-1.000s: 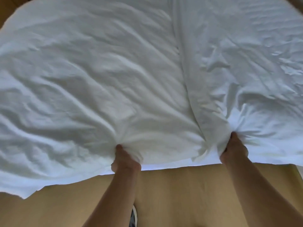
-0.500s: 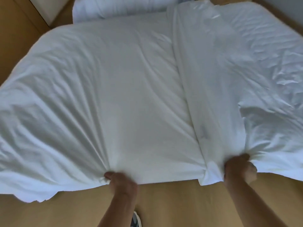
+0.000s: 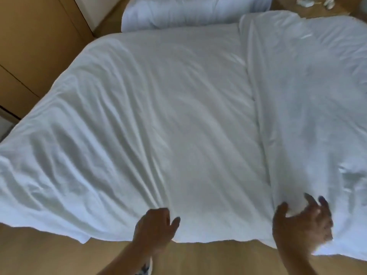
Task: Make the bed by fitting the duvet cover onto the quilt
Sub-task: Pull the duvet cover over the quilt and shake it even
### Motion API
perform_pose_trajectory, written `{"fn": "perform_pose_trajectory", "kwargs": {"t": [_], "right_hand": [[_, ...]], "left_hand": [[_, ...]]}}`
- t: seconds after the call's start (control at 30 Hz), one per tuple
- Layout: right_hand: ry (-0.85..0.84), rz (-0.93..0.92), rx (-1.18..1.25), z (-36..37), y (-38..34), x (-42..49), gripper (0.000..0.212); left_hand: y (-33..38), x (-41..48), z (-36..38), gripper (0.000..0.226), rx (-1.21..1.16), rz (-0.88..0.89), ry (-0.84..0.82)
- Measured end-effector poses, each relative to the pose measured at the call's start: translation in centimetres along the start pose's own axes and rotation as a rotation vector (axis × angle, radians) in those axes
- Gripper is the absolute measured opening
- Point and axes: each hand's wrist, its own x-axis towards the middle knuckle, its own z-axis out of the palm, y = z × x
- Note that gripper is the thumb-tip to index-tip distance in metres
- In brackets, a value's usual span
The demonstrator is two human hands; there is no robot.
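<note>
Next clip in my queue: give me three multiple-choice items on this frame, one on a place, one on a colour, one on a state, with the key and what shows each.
1. Where is the pillow?
A. at the far end of the bed, beyond the duvet
B. on the floor
C. under the left hand

2. What colour is the duvet?
A. grey
B. white
C. striped blue

3. How is the right hand?
A. clenched in a fist away from the bedding
B. out of view
C. fingers spread over the near edge

Key: 1 A, it lies at the top of the frame past the duvet; 2 B, the fabric is plain white; 3 C, its fingers are splayed with no closed grip.
</note>
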Motion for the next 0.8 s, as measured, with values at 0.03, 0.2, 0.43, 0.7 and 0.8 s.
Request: {"fn": "perform_pose_trajectory", "kwargs": {"t": [0.03, 0.2, 0.43, 0.7, 0.8], "right_hand": [[-0.054, -0.147, -0.126, 2.4, -1.7, -1.1, 0.057], [-0.566, -0.374, -0.475, 17.8, -16.7, -5.1, 0.1], [-0.607, -0.569, -0.432, 32.7, -34.1, -23.4, 0.108], [-0.705, -0.715, -0.537, 38.0, -42.8, -28.1, 0.11], [-0.681, -0.627, -0.563, 41.0, -46.5, -28.0, 0.115]], "left_hand": [[-0.4, 2.2, -2.1, 0.044, 0.141, 0.236, 0.224], [-11.0, 16.3, -12.4, 0.087, 0.45, 0.088, 0.279], [-44.8, 20.0, -21.1, 0.119, 0.135, -0.509, 0.24], [-53.4, 26.3, -32.6, 0.12, -0.196, -0.599, 0.416], [-57.4, 26.3, -30.7, 0.132, -0.468, -0.648, 0.335]]}}
